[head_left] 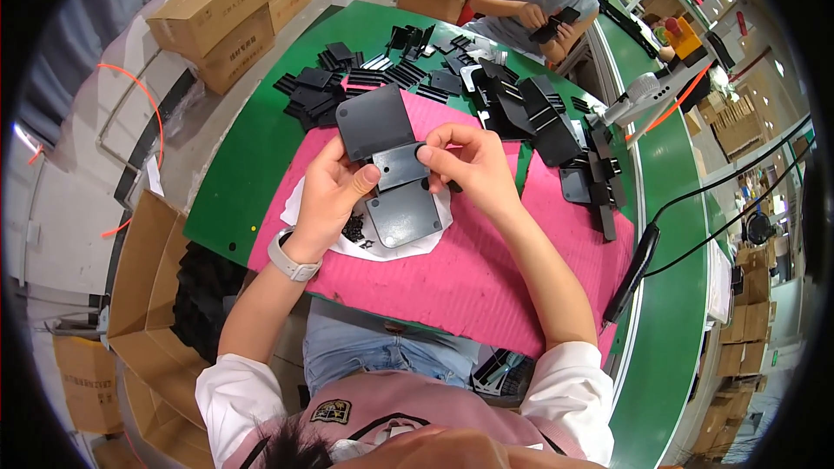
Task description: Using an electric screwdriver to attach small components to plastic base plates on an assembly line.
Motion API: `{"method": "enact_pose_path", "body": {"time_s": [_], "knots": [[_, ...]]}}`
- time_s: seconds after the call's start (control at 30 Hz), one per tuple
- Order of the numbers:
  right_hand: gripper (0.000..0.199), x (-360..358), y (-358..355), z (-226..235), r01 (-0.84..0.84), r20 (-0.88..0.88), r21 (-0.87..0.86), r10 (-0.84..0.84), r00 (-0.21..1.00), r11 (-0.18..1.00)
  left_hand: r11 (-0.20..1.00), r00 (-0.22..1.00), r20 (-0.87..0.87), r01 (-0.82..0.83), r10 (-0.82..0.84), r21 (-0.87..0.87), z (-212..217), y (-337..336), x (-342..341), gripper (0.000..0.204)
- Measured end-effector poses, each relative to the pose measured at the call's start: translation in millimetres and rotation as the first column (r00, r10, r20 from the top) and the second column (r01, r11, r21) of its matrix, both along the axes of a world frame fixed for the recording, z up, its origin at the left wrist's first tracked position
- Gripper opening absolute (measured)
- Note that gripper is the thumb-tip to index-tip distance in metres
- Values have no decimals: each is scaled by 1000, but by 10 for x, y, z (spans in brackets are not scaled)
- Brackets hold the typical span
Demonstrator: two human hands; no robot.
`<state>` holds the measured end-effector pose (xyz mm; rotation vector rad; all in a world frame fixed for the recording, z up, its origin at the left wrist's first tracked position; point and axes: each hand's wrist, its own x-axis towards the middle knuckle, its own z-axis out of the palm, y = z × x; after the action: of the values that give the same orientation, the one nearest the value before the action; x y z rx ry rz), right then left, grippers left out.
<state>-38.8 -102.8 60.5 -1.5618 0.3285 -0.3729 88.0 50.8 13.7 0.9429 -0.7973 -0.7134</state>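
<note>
A black piece of three joined flat plates (401, 214) is held up over the middle of the work surface. My left hand (328, 195) grips its left side, thumb on the middle plate. My right hand (476, 167) pinches the right end of that middle plate between thumb and fingers. Whether a small part sits under the right fingertips is hidden. Below the plates lies a white sheet (408, 252) with a pile of small dark pieces (354, 227), which look like screws. Pink foam sheeting (486, 287) spreads beneath it all.
Loose black plates and strips (317, 91) cover the far side of the green table (226, 200). Stacked black parts (547, 122) stand far right. A black corded pen-shaped tool (632, 274) is at the right edge. An open carton (143, 295) sits left; a co-worker (539, 9) works opposite.
</note>
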Motion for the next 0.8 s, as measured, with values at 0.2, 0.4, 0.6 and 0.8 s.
{"method": "enact_pose_path", "body": {"time_s": [0.2, 0.4, 0.6, 0.8], "knots": [[12, -6, -50, 30, -17, -12, 55, 18, 1000, 998, 999, 996, -78, 42, -41, 11, -3, 8, -3, 53], [19, 27, 104, -71, 118, 7, -323, -122, 992, 939, 999, 999, 54, 3, -1, -40, 0, -10, -24, 47], [35, -182, 95, 22, -94, -182, -190, 59, 982, 977, 993, 991, 60, 114, -116, 26, 15, 10, -48, 39], [38, -1031, 64, 122, 216, -293, -86, -232, 928, 973, 916, 633, 770, -353, 82, 192, 217, 341, 169, 20]]}}
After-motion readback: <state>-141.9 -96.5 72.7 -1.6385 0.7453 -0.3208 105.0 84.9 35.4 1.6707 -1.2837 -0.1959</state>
